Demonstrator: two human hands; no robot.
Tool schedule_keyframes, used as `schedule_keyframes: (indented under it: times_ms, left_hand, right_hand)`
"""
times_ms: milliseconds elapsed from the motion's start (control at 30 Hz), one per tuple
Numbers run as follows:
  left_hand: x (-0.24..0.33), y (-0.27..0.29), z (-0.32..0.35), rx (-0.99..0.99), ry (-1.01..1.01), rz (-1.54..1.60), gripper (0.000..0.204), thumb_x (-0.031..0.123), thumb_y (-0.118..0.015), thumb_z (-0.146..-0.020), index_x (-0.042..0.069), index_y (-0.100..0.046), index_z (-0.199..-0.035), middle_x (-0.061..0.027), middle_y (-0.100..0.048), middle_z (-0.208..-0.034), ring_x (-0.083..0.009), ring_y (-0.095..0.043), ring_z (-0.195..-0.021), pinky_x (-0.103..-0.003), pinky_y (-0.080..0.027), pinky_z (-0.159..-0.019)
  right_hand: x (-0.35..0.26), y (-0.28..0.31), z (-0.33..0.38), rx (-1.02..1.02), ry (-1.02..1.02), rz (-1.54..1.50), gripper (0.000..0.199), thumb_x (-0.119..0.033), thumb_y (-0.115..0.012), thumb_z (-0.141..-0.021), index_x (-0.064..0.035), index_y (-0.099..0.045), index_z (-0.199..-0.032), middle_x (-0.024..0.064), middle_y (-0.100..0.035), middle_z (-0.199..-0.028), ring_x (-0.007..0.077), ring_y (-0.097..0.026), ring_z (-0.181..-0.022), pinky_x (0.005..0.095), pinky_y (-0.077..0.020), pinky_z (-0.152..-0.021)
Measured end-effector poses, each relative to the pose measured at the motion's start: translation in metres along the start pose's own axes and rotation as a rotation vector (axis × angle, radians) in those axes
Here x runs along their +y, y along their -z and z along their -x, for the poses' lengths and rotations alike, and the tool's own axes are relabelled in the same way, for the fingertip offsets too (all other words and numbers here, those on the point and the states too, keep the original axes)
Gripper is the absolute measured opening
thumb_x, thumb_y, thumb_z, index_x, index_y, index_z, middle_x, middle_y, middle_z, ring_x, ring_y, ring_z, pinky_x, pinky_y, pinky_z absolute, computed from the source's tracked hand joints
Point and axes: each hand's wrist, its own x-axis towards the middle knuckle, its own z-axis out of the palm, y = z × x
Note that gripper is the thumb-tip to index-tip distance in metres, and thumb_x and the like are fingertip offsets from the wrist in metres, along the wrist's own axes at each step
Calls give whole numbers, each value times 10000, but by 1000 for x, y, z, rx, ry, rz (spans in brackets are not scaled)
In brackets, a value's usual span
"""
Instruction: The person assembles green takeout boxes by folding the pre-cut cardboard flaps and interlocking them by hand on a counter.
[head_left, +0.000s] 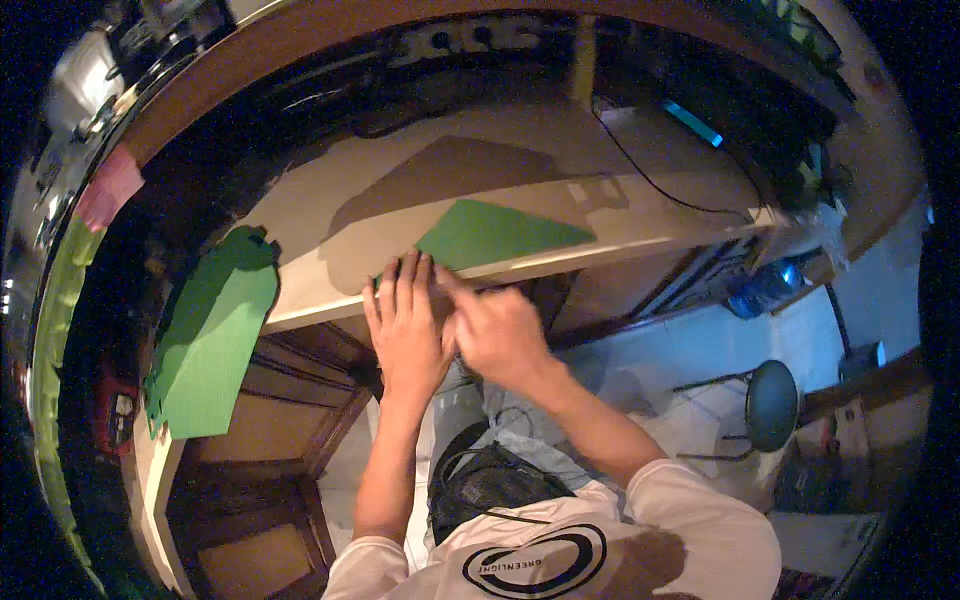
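A flat green sheet (500,232) with angled edges lies on the pale countertop, close to its front edge. My left hand (408,325) rests at the sheet's left end, fingers stretched out and lying flat over it. Right beside it, my right hand (502,335) is closed with curled fingers, its thumb side near the sheet's lower left edge. Slight blur and the hand itself hide whatever those fingers may hold. Farther left, a larger green piece (215,345) with ragged ends lies at the counter's corner and overhangs the front edge.
Wooden cabinet doors (262,400) sit below the countertop (305,285). A black cable (650,180) runs along the back right. Pink cloth or paper (110,190) is at the far left. A dark round-seated stool (772,405) and a blue-lit water bottle (765,290) stand to the right.
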Motion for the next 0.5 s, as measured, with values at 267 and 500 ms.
schedule_keyframes:
  times_ms: [267,500]
  left_hand:
    - [0,-6,2,-9,23,28,754,156,-705,-758,60,-446,-1460,-101,-470,-1496,-318,-363,-1434,-525,-187,-1225]
    - [12,-4,2,-50,75,-41,816,254,-750,-755,32,-423,-1470,-125,-421,-1537,-335,-330,-1455,-531,-152,-1236]
  right_hand:
    - [50,17,12,69,-263,66,753,-122,-584,-829,-215,-374,-1546,186,-622,-592,396,-644,-552,565,-535,-585]
    - [90,53,30,146,-334,29,654,-152,-593,-872,-177,-429,-1505,243,-642,-660,460,-650,-644,593,-518,-652]
